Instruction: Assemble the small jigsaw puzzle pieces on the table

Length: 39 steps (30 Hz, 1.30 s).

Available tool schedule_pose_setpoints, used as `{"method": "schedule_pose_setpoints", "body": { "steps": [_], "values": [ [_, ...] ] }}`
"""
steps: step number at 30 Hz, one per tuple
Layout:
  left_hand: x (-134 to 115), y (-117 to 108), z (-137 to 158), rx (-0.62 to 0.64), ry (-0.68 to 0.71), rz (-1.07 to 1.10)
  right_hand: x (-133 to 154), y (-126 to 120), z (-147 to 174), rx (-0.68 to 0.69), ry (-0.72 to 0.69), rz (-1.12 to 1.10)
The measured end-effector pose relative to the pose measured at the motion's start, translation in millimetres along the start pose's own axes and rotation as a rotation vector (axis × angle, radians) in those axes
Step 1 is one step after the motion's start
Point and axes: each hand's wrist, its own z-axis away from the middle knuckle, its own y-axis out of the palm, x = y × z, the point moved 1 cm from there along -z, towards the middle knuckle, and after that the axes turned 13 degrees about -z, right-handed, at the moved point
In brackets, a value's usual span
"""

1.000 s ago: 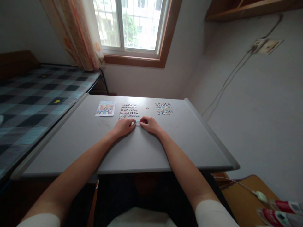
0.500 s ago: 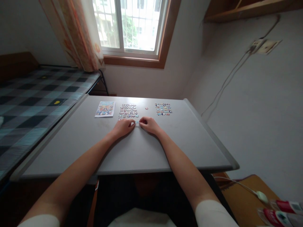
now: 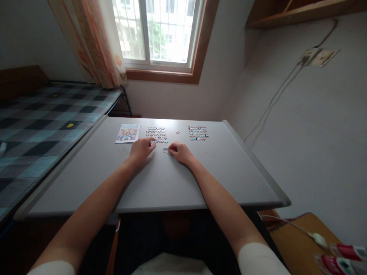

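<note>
My right hand (image 3: 180,151) is closed, its fingertips pinching the right end of a small strip of puzzle pieces (image 3: 165,150) on the table. To the left, my left hand (image 3: 141,149) reaches the near edge of a block of loose puzzle pieces (image 3: 156,130) laid in rows. Its thumb and forefinger look slightly apart beside a piece there, and the hand covers the block's lower left corner. A second block of puzzle pieces (image 3: 197,133) lies farther right. Between the two blocks sits a single reddish piece (image 3: 177,132).
A printed picture sheet (image 3: 128,133) lies at the left on the grey-white table (image 3: 229,172). Beyond the table stand a bed with a checked mattress (image 3: 57,114) and a window (image 3: 155,34). At lower right, bottles (image 3: 341,263) and a white charger (image 3: 319,240) rest on a brown surface.
My left hand has let go of the left end of the puzzle strip and moved left and slightly away, to the left block. The right hand stays at the strip.
</note>
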Motion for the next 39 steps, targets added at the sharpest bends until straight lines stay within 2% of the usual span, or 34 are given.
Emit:
{"method": "schedule_pose_setpoints", "body": {
  "steps": [5,10,13,17,24,30,39],
  "values": [
    [33.8,-4.2,-13.5,0.016,-0.255,-0.038,2.3,2.6,0.8,-0.016,0.008,0.079],
    [49.5,-2.3,-18.7,0.089,-0.346,-0.060,1.2,1.9,0.7,-0.016,0.007,0.077],
    [51.3,-2.0,-19.0,0.120,-0.370,-0.060,2.0,1.5,1.2,0.035,-0.090,0.112],
    [50.9,-2.3,-19.0,0.138,-0.370,-0.049,10.9,6.4,3.0,0.109,-0.196,0.254],
    [47.3,-2.9,-18.2,0.106,-0.340,-0.033,34.4,30.6,-2.3,0.184,-0.257,0.443],
    [44.2,-3.7,-17.2,0.110,-0.291,-0.043,40.0,47.1,-14.5,0.167,-0.246,0.472],
    [43.0,-4.1,-17.1,0.103,-0.279,-0.038,39.6,48.0,-15.0,0.157,-0.236,0.435]
  ]
}}
